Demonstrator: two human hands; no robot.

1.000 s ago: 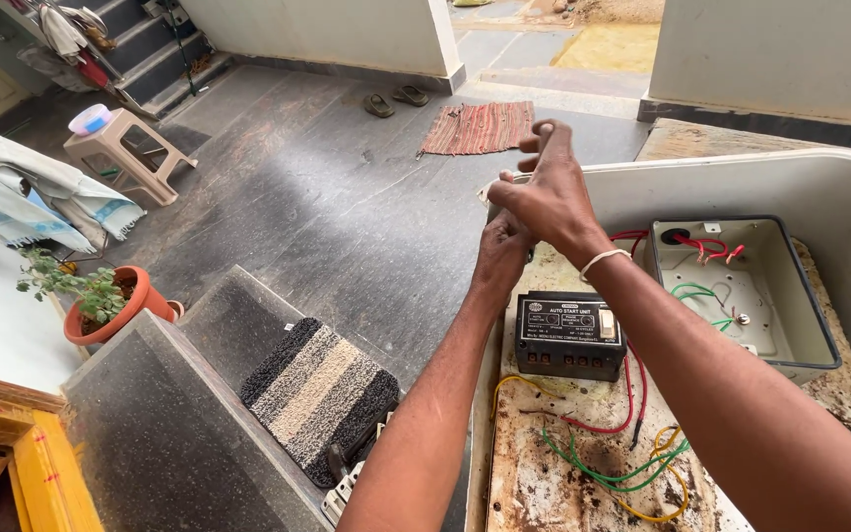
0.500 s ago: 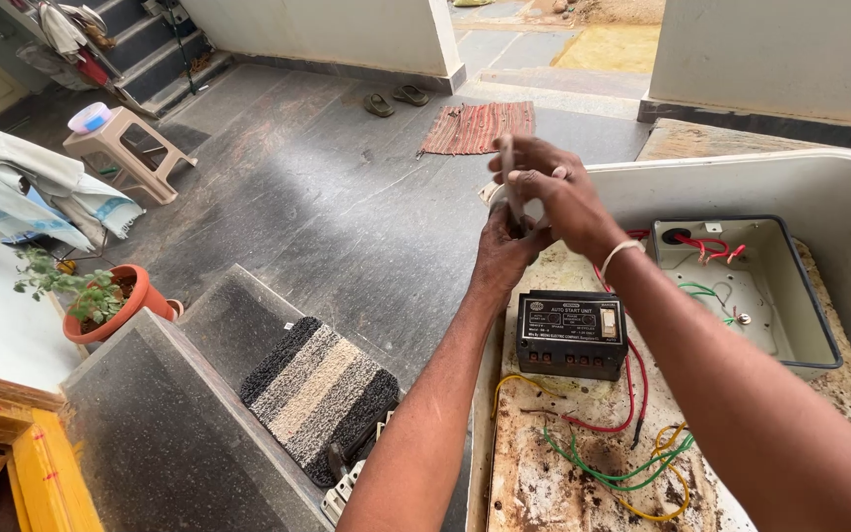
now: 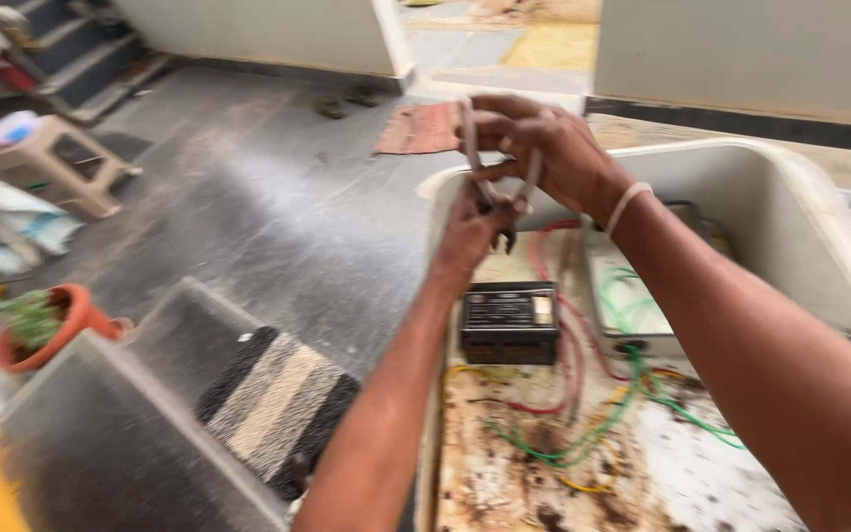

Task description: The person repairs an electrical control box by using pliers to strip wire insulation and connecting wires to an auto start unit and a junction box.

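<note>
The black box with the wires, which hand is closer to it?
Left. The left hand sits just above the black box; the right hand is higher, farther away.

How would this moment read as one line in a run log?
left hand: pinching white cable | right hand: holding white cable loop | below: black box, loose wires | view: blurred

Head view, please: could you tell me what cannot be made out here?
- Pale looped cord held by both hands: motion blur hides its ends.
- Black ribbed box: label blurred.
- Grey open tray: right forearm covers its contents.
- Right hand, left hand: fingers overlap, so grip unclear.
</note>
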